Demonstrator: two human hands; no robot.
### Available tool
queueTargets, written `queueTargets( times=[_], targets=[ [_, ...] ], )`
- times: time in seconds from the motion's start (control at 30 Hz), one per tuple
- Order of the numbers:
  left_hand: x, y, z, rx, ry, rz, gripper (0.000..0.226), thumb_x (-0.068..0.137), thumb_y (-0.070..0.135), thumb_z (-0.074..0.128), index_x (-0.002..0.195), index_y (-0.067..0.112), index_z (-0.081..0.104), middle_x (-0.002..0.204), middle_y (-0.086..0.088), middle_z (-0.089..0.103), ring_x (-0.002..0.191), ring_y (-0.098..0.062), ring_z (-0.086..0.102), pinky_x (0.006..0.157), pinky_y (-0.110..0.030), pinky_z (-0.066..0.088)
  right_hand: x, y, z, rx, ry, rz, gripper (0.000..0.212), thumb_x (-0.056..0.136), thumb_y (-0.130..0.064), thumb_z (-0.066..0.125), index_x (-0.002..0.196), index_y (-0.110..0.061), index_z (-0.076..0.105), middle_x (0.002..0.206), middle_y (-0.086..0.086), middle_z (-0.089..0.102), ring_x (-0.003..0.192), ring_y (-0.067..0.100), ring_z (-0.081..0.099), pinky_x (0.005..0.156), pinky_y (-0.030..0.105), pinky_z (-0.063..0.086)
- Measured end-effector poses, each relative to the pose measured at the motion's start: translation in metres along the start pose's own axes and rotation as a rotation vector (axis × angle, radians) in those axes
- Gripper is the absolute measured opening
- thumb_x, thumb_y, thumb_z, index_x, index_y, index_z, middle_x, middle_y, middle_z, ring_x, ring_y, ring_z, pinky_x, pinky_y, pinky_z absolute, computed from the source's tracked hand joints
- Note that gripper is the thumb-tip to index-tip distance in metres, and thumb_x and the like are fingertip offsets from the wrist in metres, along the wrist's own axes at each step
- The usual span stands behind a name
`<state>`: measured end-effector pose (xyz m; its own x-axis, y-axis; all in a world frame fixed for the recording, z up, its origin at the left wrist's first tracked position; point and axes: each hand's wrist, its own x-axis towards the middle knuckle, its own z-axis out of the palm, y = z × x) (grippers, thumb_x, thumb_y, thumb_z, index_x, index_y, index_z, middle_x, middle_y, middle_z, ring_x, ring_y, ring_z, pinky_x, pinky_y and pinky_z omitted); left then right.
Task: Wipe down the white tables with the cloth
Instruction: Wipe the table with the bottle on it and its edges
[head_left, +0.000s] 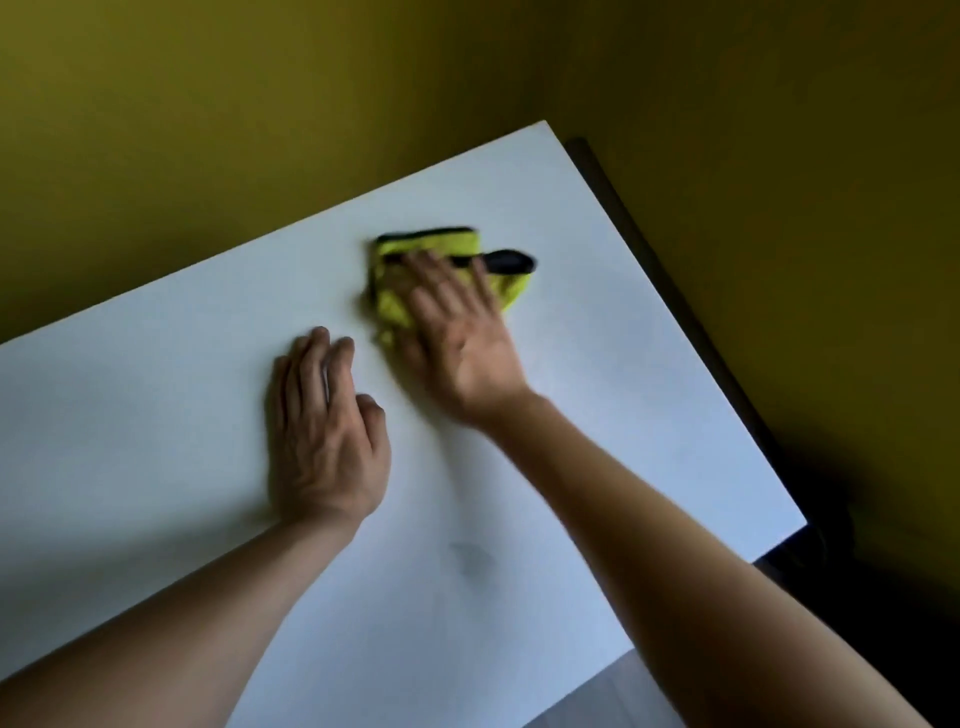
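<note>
A white table (623, 374) fills most of the view, tilted in the frame. On its far half lies a crumpled yellow-green cloth (395, 301) with a dark edge. My right hand (457, 332) lies flat on the cloth with straight, spread fingers and presses it onto the tabletop; the hand and cloth are blurred. My left hand (324, 431) rests palm down on the bare table just left of the cloth, fingers together and straight, apart from the cloth. A faint grey smudge (470, 558) marks the table nearer to me.
An olive-yellow wall (260, 104) stands behind the table and to its right. A dark strip (670, 291) runs along the table's right edge, with dark shadow at the lower right. A patch of grey floor (618, 701) shows beyond the table's near corner.
</note>
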<state>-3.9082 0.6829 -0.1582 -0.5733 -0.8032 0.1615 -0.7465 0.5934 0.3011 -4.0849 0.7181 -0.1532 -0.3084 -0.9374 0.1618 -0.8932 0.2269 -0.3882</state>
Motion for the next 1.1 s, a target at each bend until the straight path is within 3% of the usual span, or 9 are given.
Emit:
queueTargets(
  times=[0.13, 0.3, 0.43, 0.57, 0.67, 0.8, 0.93, 1.03, 1.1],
  targets=[
    [0.000, -0.002, 0.002, 0.006, 0.005, 0.023, 0.052, 0.099, 0.018, 0.037, 0.146, 0.001, 0.049, 0.157, -0.023, 0.044, 0.148, -0.042, 0.039, 0.126, -0.054, 0.026, -0.021, 0.015, -0.012, -0.028, -0.050, -0.066, 0.057, 0.101, -0.049, 0.039, 0.148, -0.019, 0.049, 0.158, 0.006, 0.041, 0.149, 0.022, 0.033, 0.124, 0.050, 0.017],
    [0.000, -0.002, 0.004, -0.002, 0.003, 0.017, 0.053, 0.098, 0.018, 0.034, 0.147, 0.002, 0.047, 0.157, -0.023, 0.043, 0.149, -0.041, 0.037, 0.126, -0.053, 0.024, -0.033, 0.110, -0.050, -0.093, 0.101, 0.379, 0.057, 0.098, -0.043, 0.044, 0.149, -0.019, 0.046, 0.159, 0.009, 0.039, 0.150, 0.028, 0.029, 0.123, 0.056, 0.014],
    [0.000, -0.001, 0.004, -0.009, 0.015, 0.019, 0.053, 0.097, 0.018, 0.034, 0.146, 0.003, 0.048, 0.157, -0.023, 0.043, 0.148, -0.041, 0.038, 0.125, -0.053, 0.025, -0.033, 0.097, -0.046, -0.104, 0.156, 0.557, 0.054, 0.099, -0.041, 0.043, 0.148, -0.018, 0.048, 0.160, 0.007, 0.036, 0.153, 0.027, 0.023, 0.125, 0.050, 0.008],
    [0.000, -0.004, 0.004, -0.088, 0.031, 0.017, 0.052, 0.099, 0.021, 0.035, 0.144, 0.002, 0.052, 0.155, -0.023, 0.046, 0.145, -0.042, 0.041, 0.123, -0.055, 0.028, -0.063, 0.017, -0.020, -0.052, 0.144, 0.372, 0.056, 0.096, -0.039, 0.045, 0.143, -0.010, 0.054, 0.153, 0.015, 0.046, 0.145, 0.034, 0.037, 0.120, 0.059, 0.020],
    [0.000, -0.009, 0.005, -0.122, 0.041, 0.031, 0.050, 0.101, 0.021, 0.037, 0.143, 0.001, 0.054, 0.154, -0.025, 0.048, 0.144, -0.043, 0.042, 0.122, -0.055, 0.029, -0.110, -0.056, -0.008, 0.004, 0.012, 0.142, 0.051, 0.102, -0.040, 0.045, 0.147, -0.016, 0.050, 0.159, 0.007, 0.039, 0.152, 0.024, 0.027, 0.124, 0.053, 0.014],
    [0.000, -0.007, 0.005, -0.111, 0.046, 0.032, 0.048, 0.101, 0.018, 0.038, 0.143, 0.002, 0.054, 0.154, -0.024, 0.047, 0.143, -0.043, 0.042, 0.122, -0.055, 0.029, -0.133, -0.050, -0.016, -0.044, -0.068, 0.031, 0.054, 0.104, -0.045, 0.038, 0.152, -0.021, 0.042, 0.162, 0.003, 0.033, 0.153, 0.019, 0.023, 0.126, 0.048, 0.011],
    [0.000, -0.008, 0.006, -0.092, 0.027, 0.019, 0.051, 0.102, 0.020, 0.033, 0.146, 0.003, 0.051, 0.156, -0.023, 0.044, 0.146, -0.043, 0.039, 0.123, -0.054, 0.027, -0.120, 0.039, -0.036, -0.075, 0.123, 0.300, 0.052, 0.107, -0.042, 0.037, 0.142, -0.008, 0.053, 0.149, 0.017, 0.049, 0.142, 0.034, 0.041, 0.117, 0.061, 0.025],
    [-0.001, -0.006, 0.005, -0.095, 0.022, 0.022, 0.051, 0.102, 0.021, 0.030, 0.146, 0.003, 0.049, 0.157, -0.023, 0.043, 0.147, -0.043, 0.037, 0.124, -0.053, 0.026, -0.121, 0.097, -0.061, -0.130, 0.195, 0.617, 0.054, 0.102, -0.041, 0.039, 0.146, -0.012, 0.049, 0.155, 0.012, 0.043, 0.147, 0.033, 0.034, 0.122, 0.055, 0.017],
    [0.000, -0.005, 0.006, -0.087, 0.021, 0.025, 0.053, 0.102, 0.022, 0.028, 0.147, 0.003, 0.049, 0.158, -0.022, 0.042, 0.149, -0.042, 0.036, 0.125, -0.052, 0.024, -0.120, 0.105, -0.065, -0.125, 0.209, 0.688, 0.056, 0.100, -0.042, 0.039, 0.147, -0.014, 0.047, 0.159, 0.009, 0.038, 0.150, 0.032, 0.027, 0.124, 0.050, 0.012]
  ],
)
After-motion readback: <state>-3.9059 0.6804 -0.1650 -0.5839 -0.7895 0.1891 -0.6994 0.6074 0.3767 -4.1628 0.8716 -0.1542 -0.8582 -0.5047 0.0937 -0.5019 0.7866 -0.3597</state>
